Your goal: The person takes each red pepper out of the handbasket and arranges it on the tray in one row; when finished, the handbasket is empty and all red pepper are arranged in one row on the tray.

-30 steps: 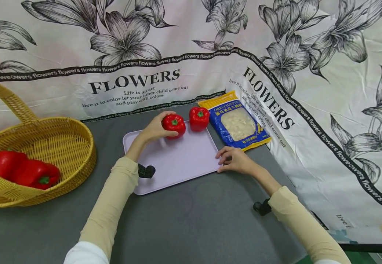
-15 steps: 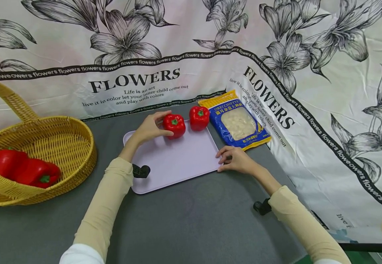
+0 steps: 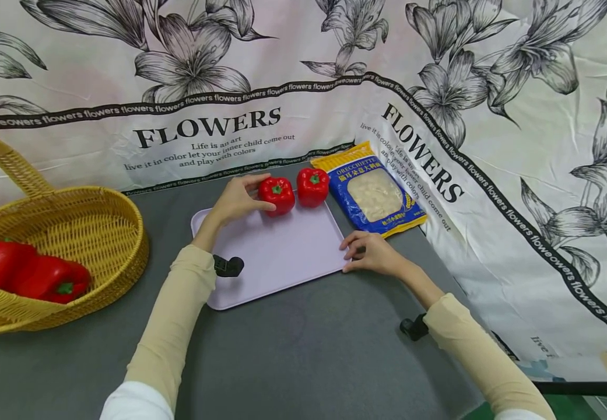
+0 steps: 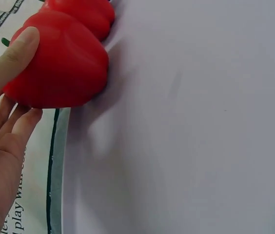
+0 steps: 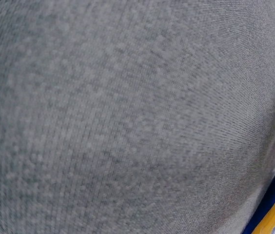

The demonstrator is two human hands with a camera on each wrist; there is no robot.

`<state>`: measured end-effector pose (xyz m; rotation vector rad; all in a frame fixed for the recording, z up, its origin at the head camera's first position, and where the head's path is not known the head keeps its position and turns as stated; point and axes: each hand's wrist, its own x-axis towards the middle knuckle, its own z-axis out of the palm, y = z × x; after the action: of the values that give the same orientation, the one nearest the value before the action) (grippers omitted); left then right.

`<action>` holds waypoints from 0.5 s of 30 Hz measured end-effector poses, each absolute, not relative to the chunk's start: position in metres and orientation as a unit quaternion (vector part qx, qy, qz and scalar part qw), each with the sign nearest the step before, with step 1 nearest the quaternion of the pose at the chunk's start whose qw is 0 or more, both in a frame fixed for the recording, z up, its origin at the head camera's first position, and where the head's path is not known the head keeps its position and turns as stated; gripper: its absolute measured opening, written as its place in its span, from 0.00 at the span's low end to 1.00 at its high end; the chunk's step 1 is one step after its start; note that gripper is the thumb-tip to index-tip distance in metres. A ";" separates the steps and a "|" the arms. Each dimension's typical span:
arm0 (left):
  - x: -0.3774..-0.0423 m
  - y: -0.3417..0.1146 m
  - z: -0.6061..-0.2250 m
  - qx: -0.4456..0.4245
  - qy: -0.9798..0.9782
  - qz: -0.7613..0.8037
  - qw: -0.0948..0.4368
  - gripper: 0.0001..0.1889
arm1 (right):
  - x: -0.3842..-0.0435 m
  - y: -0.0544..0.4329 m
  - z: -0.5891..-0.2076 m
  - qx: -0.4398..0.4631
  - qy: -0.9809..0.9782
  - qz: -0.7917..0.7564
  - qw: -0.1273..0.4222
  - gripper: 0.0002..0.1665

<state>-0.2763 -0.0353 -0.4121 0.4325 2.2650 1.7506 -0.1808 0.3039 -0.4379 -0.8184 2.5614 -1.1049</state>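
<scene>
One glossy red bell pepper with a green stem (image 3: 277, 196) is in the grasp of my left hand (image 3: 235, 202), thumb on its near side and fingers round behind, at the far edge of a pale lilac rectangular tray with rounded corners (image 3: 282, 251). A second red bell pepper (image 3: 312, 188) stands just beside it, at the tray's far right corner. My right hand (image 3: 370, 254) has its fingertips at the tray's near right corner; I can't tell whether they pinch the rim or merely rest against it. Right of the tray lies a flat blue-and-yellow plastic pack of orecchiette (image 3: 375, 193). Well to the tray's left is an oval yellow woven basket (image 3: 90, 227), with more red bell peppers (image 3: 51, 279) inside. Under the tray spreads a dark grey tabletop (image 3: 293, 350).
</scene>
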 end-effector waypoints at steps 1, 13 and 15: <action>-0.278 -0.035 -0.412 0.147 0.776 0.601 0.125 0.40 | -0.181 0.304 -0.438 -0.279 0.875 -0.378 0.117 0.10; -0.289 -0.028 -0.411 0.160 0.765 0.606 0.148 0.41 | -0.178 0.301 -0.433 -0.276 0.872 -0.385 0.121 0.09; -0.290 -0.028 -0.410 0.157 0.760 0.612 0.153 0.41 | -0.178 0.301 -0.432 -0.272 0.873 -0.385 0.123 0.09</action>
<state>-0.2897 -0.0276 -0.4101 0.4492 2.1804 1.7552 -0.1781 0.3009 -0.4325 -0.7925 2.5466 -1.1234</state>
